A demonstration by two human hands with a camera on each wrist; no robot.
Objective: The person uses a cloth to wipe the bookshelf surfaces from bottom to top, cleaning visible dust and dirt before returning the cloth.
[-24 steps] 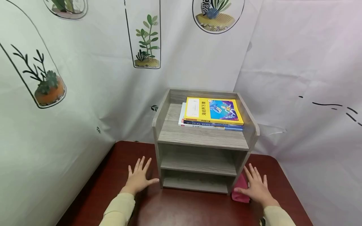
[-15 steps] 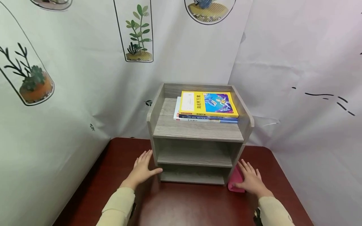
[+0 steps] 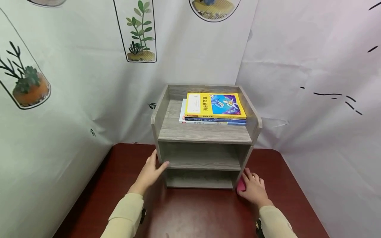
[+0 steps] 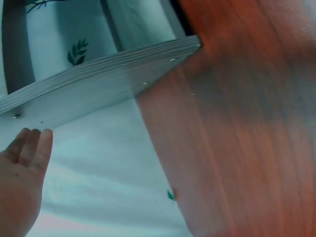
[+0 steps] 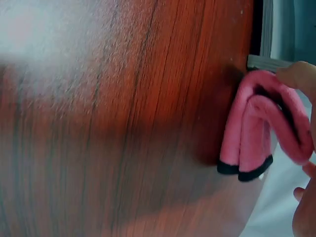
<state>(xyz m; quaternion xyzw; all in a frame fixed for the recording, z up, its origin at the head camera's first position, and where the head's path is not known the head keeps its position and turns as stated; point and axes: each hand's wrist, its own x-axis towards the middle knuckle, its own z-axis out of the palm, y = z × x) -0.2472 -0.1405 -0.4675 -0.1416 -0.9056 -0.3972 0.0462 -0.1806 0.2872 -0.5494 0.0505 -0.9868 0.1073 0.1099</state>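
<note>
A grey wood-grain desk shelf [image 3: 205, 135] with a top tray and two lower compartments stands on the table. My left hand [image 3: 148, 175] is at its left side, fingers straight along the outer panel and thumb by the front edge. In the left wrist view, the fingertips [image 4: 47, 133] come right up to that panel. At the shelf's lower right corner, my right hand [image 3: 255, 190] holds a folded pink cloth [image 5: 254, 123] with black edging. The thumb lies on the fold's upper end and the other fingers are around its far side, partly out of view.
A yellow-covered book [image 3: 198, 104] lies on top of a few thinner books in the shelf's top tray. The dark red-brown table [image 3: 196, 211] has rounded back corners. White sheeting [image 3: 202, 59] with printed plants hangs behind and on both sides.
My left hand has moved in to the shelf's left side. My right hand has moved left and its spread fingers have closed on the pink cloth. The head view has tilted down slightly.
</note>
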